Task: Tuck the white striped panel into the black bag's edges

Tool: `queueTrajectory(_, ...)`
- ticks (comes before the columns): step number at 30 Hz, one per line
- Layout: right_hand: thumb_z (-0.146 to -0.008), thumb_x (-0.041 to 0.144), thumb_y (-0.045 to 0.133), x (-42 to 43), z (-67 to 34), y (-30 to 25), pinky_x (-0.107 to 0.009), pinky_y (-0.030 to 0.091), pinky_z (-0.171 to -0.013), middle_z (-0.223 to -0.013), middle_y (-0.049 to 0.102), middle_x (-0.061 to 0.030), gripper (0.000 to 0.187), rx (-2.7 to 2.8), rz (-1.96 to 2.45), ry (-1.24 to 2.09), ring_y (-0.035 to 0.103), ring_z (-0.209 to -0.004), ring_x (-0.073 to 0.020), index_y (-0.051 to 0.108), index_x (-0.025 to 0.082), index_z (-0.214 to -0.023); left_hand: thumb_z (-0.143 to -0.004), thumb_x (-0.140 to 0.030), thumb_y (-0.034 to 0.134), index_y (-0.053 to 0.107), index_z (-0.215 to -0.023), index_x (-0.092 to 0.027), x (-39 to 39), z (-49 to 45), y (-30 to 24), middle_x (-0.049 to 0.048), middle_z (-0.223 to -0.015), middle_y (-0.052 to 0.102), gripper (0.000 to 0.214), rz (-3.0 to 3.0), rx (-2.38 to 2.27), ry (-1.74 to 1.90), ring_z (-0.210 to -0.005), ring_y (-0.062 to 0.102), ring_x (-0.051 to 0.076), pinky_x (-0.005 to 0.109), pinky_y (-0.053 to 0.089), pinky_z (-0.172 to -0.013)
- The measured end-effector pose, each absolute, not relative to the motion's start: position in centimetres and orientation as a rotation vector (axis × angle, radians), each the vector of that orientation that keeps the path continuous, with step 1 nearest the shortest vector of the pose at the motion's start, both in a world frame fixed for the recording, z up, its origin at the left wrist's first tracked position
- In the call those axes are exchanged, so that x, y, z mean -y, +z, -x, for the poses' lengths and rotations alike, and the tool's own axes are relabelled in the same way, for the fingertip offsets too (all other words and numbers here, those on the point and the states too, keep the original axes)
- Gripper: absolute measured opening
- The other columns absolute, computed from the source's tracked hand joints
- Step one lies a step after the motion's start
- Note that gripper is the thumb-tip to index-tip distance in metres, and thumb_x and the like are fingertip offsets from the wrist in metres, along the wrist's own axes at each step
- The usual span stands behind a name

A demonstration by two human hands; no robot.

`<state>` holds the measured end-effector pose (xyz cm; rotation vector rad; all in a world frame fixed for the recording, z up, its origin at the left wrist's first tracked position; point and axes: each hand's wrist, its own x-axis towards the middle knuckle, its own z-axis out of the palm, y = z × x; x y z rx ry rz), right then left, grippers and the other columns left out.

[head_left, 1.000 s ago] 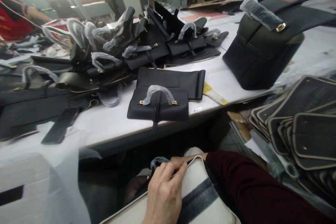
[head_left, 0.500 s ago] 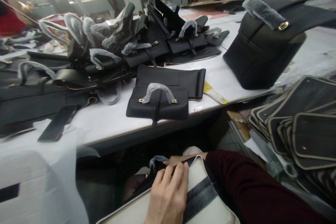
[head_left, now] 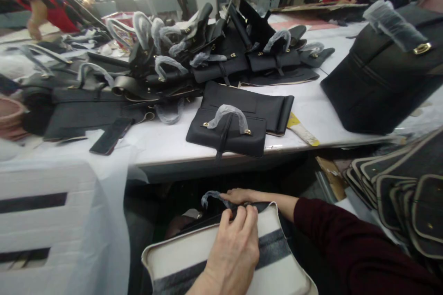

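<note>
A bag (head_left: 194,244) turned with its cream side up, crossed by a dark stripe, lies tilted in front of me below the table edge. My left hand (head_left: 235,249) rests over it, fingers curled onto its far edge and pinching it. Behind that edge, my right hand (head_left: 240,195) reaches across from the right in a maroon sleeve and holds the bag's black far side; part of its fingers is hidden. A plastic-wrapped handle (head_left: 210,197) sticks up just left of the right hand. The bag's lower part is out of view.
On the white table (head_left: 166,147) lies a black bag flap with wrapped handle (head_left: 230,136), near a phone (head_left: 111,136). A finished-looking black bag (head_left: 377,73) stands at right. Dark trimmed panels (head_left: 394,198) are stacked lower right. Black bag pieces (head_left: 155,71) pile up behind.
My view has swung left, so the table things sit farther right. My left hand stays on the bag's edge, and more of the cream side and stripe shows. The right forearm is more visible.
</note>
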<state>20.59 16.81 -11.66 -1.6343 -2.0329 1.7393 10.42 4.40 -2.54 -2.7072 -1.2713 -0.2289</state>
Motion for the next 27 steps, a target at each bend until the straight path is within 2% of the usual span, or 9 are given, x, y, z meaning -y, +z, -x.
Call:
queueTrajectory(2,-0.100,0.046,0.050,-17.9,-19.6,-10.1,-0.036,0.056,-0.078,-0.093,0.069,-0.0053,0.038,2.059,1.550,1.928,0.067,-0.083,-0.0174,0.067,0.012,-0.098,-0.084,-0.012,0.050,0.064,-0.120,-0.006,-4.2,-10.5,-2.5,0.0124,-0.119,0.058,0.040,2.696,1.305,-0.225,-0.101,0.049,0.025,0.038,0.047,-0.082)
queueTrajectory(6,-0.102,0.060,0.019,-17.5,-18.1,-6.0,-0.030,0.055,-0.078,-0.104,0.072,-0.0117,0.069,2.021,1.350,2.069,0.069,-0.087,-0.0173,0.067,0.011,-0.112,-0.084,-0.013,0.053,0.067,-0.114,-0.008,-3.6,-10.7,-2.5,0.0111,-0.115,0.058,0.034,2.683,1.372,-0.225,-0.096,0.051,0.024,0.037,0.048,-0.080)
queueTrajectory(10,-0.100,0.065,0.016,-15.0,-17.3,-4.8,-0.030,0.053,-0.077,-0.099,0.072,-0.0158,0.078,2.111,1.335,1.903,0.069,-0.085,-0.0199,0.067,0.007,-0.109,-0.085,-0.018,0.055,0.070,-0.102,-0.009,-2.5,-11.1,-2.6,0.0111,-0.102,0.060,0.025,2.709,1.426,-0.196,-0.094,0.053,0.026,0.039,0.048,-0.079)
queueTrajectory(13,-0.098,0.067,0.022,-13.8,-17.2,-5.2,-0.033,0.049,-0.081,-0.093,0.072,-0.0133,0.074,2.253,1.329,1.695,0.067,-0.086,-0.0225,0.069,0.010,-0.102,-0.084,-0.017,0.055,0.068,-0.099,-0.007,-1.5,-10.3,-2.0,0.0110,-0.096,0.062,0.022,2.797,1.491,-0.276,-0.090,0.055,0.026,0.038,0.048,-0.081)
queueTrajectory(15,-0.099,0.064,0.026,-13.5,-17.1,-5.0,-0.033,0.046,-0.085,-0.093,0.071,-0.0102,0.066,2.357,1.273,1.576,0.065,-0.088,-0.0227,0.069,0.014,-0.100,-0.083,-0.012,0.054,0.066,-0.096,-0.012,-1.1,-8.6,-1.3,0.0077,-0.095,0.063,0.017,2.867,1.609,-0.480,-0.090,0.056,0.023,0.035,0.047,-0.085)
queueTrajectory(18,-0.102,0.055,0.028,-13.3,-17.0,-4.3,-0.032,0.044,-0.086,-0.095,0.069,-0.0078,0.054,2.503,1.175,1.464,0.063,-0.088,-0.0217,0.067,0.018,-0.098,-0.082,-0.004,0.052,0.063,-0.094,-0.018,-0.7,-4.6,-0.1,0.0037,-0.100,0.065,0.021,2.718,1.955,-0.764,-0.097,0.056,0.020,0.035,0.045,-0.088)
queueTrajectory(22,-0.104,0.047,0.022,-12.9,-16.7,-3.5,-0.031,0.043,-0.089,-0.097,0.068,-0.0073,0.051,2.620,1.126,1.338,0.062,-0.092,-0.0203,0.064,0.019,-0.095,-0.081,-0.010,0.057,0.065,-0.088,-0.021,-0.8,0.1,0.4,0.0003,-0.094,0.065,0.015,2.487,2.352,-0.769,-0.090,0.059,0.020,0.034,0.045,-0.080)
queueTrajectory(27,-0.104,0.051,0.022,-12.4,-16.3,-3.4,-0.030,0.044,-0.080,-0.098,0.069,-0.0053,0.051,2.723,1.194,1.193,0.063,-0.089,-0.0200,0.064,0.022,-0.100,-0.081,-0.013,0.062,0.070,-0.085,-0.024,-0.9,1.9,-0.3,-0.0023,-0.092,0.067,0.015,2.566,2.395,-0.884,-0.089,0.062,0.017,0.028,0.045,-0.078)
